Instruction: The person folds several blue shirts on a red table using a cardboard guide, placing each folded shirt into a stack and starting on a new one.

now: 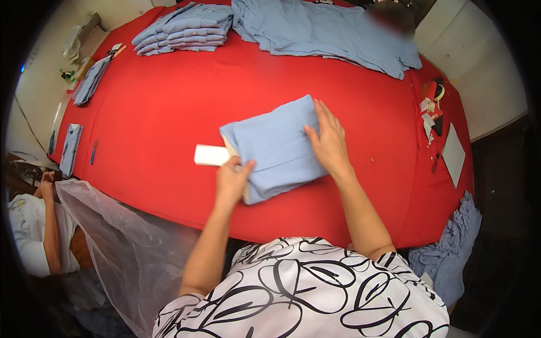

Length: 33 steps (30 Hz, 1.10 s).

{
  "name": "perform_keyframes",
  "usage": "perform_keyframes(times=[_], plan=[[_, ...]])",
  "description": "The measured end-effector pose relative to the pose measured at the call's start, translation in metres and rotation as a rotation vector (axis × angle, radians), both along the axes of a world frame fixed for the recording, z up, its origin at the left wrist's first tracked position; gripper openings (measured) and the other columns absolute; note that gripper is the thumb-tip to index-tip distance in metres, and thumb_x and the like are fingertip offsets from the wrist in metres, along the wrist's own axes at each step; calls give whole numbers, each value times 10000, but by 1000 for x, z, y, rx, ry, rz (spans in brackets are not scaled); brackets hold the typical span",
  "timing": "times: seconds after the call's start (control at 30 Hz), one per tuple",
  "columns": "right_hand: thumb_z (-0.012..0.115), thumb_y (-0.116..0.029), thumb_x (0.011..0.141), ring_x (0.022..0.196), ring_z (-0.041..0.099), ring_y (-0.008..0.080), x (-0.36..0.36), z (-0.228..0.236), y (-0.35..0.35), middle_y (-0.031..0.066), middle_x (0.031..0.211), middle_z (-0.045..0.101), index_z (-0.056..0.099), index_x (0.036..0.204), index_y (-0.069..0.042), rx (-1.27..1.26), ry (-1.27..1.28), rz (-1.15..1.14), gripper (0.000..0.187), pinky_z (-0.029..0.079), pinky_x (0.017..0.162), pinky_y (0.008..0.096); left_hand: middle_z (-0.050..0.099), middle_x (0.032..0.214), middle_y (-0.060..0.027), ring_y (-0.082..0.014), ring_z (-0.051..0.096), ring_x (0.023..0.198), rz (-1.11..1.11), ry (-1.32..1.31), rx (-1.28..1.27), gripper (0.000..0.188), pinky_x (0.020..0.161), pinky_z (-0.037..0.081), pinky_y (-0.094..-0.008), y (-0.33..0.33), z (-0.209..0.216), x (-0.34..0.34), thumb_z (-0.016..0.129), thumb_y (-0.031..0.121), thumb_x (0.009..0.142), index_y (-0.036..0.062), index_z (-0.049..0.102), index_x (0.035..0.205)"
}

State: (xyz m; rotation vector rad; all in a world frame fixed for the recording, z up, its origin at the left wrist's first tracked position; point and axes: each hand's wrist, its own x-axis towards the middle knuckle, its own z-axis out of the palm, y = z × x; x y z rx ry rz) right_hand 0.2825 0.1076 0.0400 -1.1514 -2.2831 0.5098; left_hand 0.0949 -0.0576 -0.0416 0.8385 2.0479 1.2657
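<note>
A folded light-blue garment (280, 147) lies at a slant on the red-covered table in front of me. Along its left side shows a pale cream strip (230, 143); what that belongs to I cannot tell. My left hand (231, 181) grips the lower left edge, thumb on top and fingers partly hidden. Just beyond those fingers a white rectangular card or tag (212, 155) sticks out over the cloth. Against the right edge rests my right hand (328, 138), its fingers stretched out and thumb apart on the fabric.
Folded blue garments are stacked (183, 31) at the far left, with loose blue cloth (321, 34) beside them. A pen (93, 153) lies left; a white sheet (453, 155) and tape roll (439, 93) lie right. Clear plastic (124, 236) hangs near a seated person (42, 231).
</note>
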Motion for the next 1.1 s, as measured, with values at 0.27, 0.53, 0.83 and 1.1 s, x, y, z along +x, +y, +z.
perform_keyframes(times=[0.27,0.53,0.83,1.1], plan=[[449,-542,964,1452,227,381,-7,-34,43,133,1557,320,427,1466,-196,198,-506,57,610,111,1127,674,541,1025,-137,-193,515,898,104,-545,147,272,810,458,-348,19,-17,129,574,202,984,-3,454,1114],[494,-613,909,1474,177,343,11,-44,29,56,1565,324,438,1465,-235,321,-431,575,675,72,1172,617,303,1491,-214,-245,405,1321,-274,-1009,204,709,1055,381,-356,16,41,198,540,108,980,72,89,1526],[494,-495,961,1459,216,365,63,-34,57,161,1559,302,379,1479,-99,102,-82,75,661,121,1188,531,677,1141,-168,-257,667,957,-547,33,-193,376,826,518,-346,-5,66,129,632,146,923,15,594,1273],[615,-408,929,1310,457,333,106,-21,56,196,1452,427,501,1374,-27,-117,29,35,596,373,1085,458,652,900,-129,-260,620,724,-94,392,-8,289,698,508,-387,25,58,103,687,212,883,-22,642,1045]])
